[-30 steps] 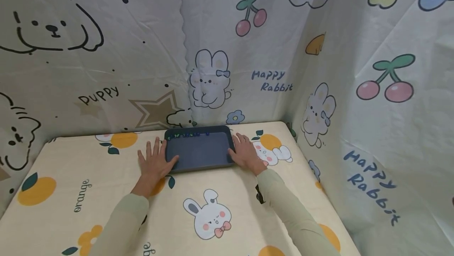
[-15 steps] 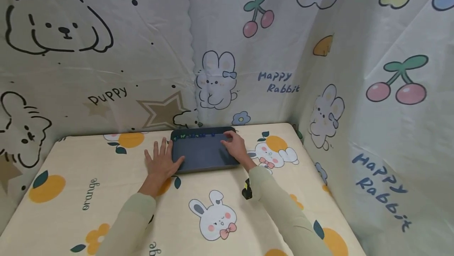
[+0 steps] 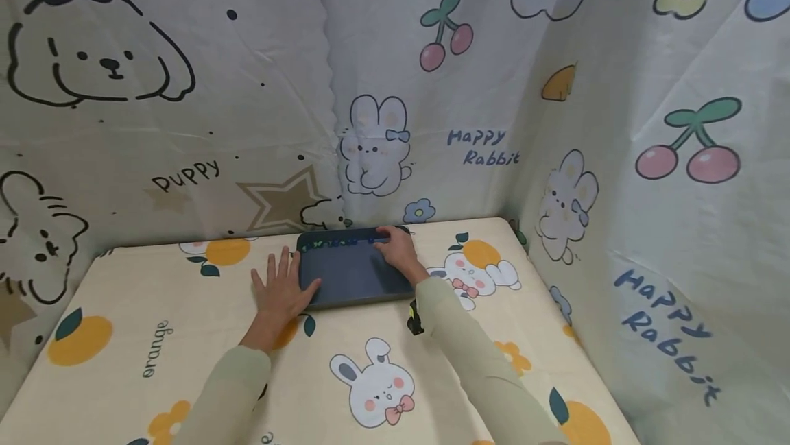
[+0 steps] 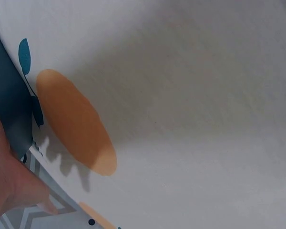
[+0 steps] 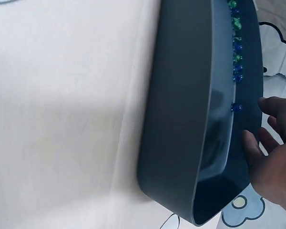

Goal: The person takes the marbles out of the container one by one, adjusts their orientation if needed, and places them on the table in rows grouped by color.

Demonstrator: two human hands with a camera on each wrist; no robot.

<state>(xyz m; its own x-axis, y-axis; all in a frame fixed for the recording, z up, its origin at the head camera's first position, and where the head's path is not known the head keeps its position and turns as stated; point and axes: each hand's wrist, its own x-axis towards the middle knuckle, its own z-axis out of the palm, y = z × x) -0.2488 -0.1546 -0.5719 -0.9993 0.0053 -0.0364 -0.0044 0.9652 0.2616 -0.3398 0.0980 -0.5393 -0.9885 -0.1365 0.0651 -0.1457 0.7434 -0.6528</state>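
Head view: right hand [image 3: 398,253] inside tray [image 3: 345,280], near beads [image 3: 336,243].

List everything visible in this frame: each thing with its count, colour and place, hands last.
Tray: one, dark blue-grey, at the far middle of the table.
Beads: a row, blue and green, count unclear, along the tray's far wall.
Tablecloth: one, cream with oranges and rabbits, covering the table.
Backdrop sheets: pale, cartoon-printed, behind and to the right.
Left hand: flat on the cloth, thumb against the tray's left edge.
Right hand: inside the tray, fingers reaching toward the beads, holding nothing that shows.
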